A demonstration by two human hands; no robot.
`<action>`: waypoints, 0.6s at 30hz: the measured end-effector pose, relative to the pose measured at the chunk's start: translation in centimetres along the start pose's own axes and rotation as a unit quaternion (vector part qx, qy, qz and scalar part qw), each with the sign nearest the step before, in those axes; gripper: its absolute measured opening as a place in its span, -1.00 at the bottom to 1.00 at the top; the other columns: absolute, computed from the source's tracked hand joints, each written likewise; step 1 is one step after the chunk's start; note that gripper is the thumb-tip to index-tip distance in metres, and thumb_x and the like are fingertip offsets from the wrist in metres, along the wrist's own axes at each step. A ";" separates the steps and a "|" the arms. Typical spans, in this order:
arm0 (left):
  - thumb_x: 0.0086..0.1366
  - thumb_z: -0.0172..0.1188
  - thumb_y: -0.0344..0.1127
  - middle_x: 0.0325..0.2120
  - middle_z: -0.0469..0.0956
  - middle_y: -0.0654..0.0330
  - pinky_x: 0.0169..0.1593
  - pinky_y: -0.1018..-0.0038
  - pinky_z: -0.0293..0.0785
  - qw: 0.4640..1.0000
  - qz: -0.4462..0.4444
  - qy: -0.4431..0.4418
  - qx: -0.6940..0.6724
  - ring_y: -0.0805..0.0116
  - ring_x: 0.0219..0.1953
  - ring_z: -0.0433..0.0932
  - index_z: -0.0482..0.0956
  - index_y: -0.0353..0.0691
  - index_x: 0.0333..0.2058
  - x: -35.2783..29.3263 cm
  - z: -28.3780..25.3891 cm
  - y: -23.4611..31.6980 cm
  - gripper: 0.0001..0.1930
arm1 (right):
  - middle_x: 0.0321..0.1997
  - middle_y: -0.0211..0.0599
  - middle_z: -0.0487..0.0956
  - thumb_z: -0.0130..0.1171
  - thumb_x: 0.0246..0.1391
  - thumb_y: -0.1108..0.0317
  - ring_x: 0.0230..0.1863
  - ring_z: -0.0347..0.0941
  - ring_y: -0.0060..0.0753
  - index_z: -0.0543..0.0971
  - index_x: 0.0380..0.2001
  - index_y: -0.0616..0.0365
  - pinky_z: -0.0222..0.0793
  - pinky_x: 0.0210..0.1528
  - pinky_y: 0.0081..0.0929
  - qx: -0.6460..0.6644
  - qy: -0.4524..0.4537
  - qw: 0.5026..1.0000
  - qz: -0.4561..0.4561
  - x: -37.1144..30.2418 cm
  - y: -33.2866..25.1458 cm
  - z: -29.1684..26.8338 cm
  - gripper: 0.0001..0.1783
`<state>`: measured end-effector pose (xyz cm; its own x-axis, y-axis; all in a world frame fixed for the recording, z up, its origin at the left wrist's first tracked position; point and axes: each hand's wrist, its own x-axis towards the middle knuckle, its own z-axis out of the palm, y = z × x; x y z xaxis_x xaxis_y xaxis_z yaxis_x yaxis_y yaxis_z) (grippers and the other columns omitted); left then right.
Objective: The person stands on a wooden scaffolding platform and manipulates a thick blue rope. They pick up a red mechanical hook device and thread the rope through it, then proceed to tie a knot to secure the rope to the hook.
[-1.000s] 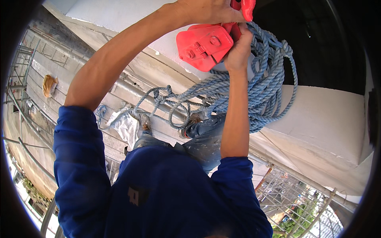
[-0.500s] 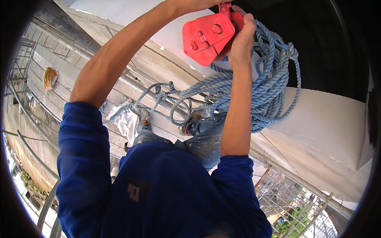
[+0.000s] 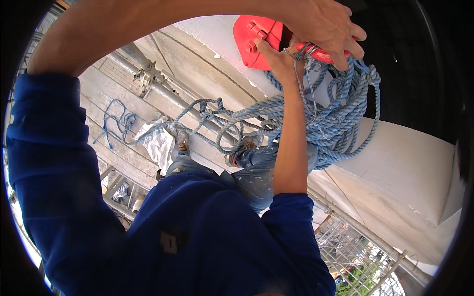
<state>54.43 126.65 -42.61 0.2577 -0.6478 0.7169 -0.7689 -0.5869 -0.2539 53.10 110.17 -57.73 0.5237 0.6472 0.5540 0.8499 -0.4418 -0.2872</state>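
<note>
A red pulley block is up against the ledge, near the top of the view. My right hand grips its side, thumb on the face near a bolt and the other fingers partly hidden. Across the top reaches my left arm, and my left hand curls its fingers over the block's red hook. Thin grey wire loops around the hook and trails down past my right wrist. Just beyond my right forearm, a thick coil of blue rope hangs over the ledge, right below the hook.
The pale concrete ledge runs diagonally, with a dark opening beyond it. Loose rope loops stretch left to a white sheet by my feet. Thinner blue cord lies on the planks. Scaffold pipes run alongside; more scaffolding shows far below.
My left arm has swung further across, and its hand has come down over the hook. The block has shifted slightly right and turned; the hook and wire now show. My right hand has moved lower left.
</note>
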 end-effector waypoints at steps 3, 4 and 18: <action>-0.05 0.39 -0.41 -0.10 0.42 0.17 -0.15 0.21 0.59 0.999 -0.003 -0.048 0.012 0.03 -0.03 0.45 0.50 0.04 -0.12 -0.1 -0.5 0.1 -0.54 | 0.21 -0.03 0.48 0.51 -0.02 0.15 0.16 0.46 -0.29 0.41 0.17 0.32 0.37 0.21 -0.30 0.111 -0.034 0.991 0.064 0.3 0.0 0.2 -0.22; -0.05 0.39 -0.40 -0.10 0.42 0.17 -0.15 0.21 0.59 0.998 -0.001 -0.059 0.010 0.03 -0.03 0.45 0.51 0.04 -0.12 -0.1 -0.2 0.1 -0.54 | 0.19 -0.08 0.53 0.47 0.03 0.11 0.17 0.48 -0.32 0.47 0.16 0.30 0.36 0.23 -0.32 0.197 -0.076 0.966 0.148 0.2 0.2 0.4 -0.28; -0.06 0.44 -0.29 -0.10 0.46 0.19 -0.14 0.18 0.59 0.987 -0.016 -0.162 0.020 0.03 -0.02 0.48 0.55 0.09 -0.10 -0.1 -0.5 -0.6 -0.52 | 0.08 -0.17 0.66 0.49 -0.11 -0.11 0.14 0.54 -0.30 0.61 0.13 -0.01 0.36 0.23 -0.32 0.177 -0.168 0.949 0.200 1.7 1.2 -1.7 -0.26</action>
<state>54.55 127.31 -42.22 0.4594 -0.7462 0.4818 -0.7352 -0.6238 -0.2651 54.94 109.66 -55.82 0.7470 0.6597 0.0827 0.5147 -0.4951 -0.7000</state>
